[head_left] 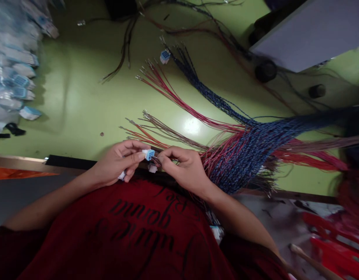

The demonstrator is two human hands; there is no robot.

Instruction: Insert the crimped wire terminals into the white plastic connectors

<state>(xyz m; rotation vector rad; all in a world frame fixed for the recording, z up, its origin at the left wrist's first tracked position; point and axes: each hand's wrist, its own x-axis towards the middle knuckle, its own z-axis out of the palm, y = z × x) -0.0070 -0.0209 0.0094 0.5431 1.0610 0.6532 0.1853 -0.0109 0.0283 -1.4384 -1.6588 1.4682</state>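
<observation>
At the table's front edge my left hand (121, 160) pinches a small white connector housing (149, 154) with a blue, many-holed face turned to the right. My right hand (183, 165) is closed in a pinch on a thin dark wire (155, 157), whose end is at the blue face; whether it sits inside a hole I cannot tell. Just below hangs a second connector (152, 168), pale and gridded. Another white piece (122, 175) shows under my left fingers. Behind my hands lie orange wires (144, 136) and brown wires (173, 132) with metal-tipped ends.
A thick bundle of blue-black wires (246, 151) spreads rightward, with red wires (182, 105) beside it. One loose blue-white connector (164, 56) lies at the back. Bagged connectors (16, 77) pile up at left. A grey box (310, 35) stands back right, near dark knobs (266, 70).
</observation>
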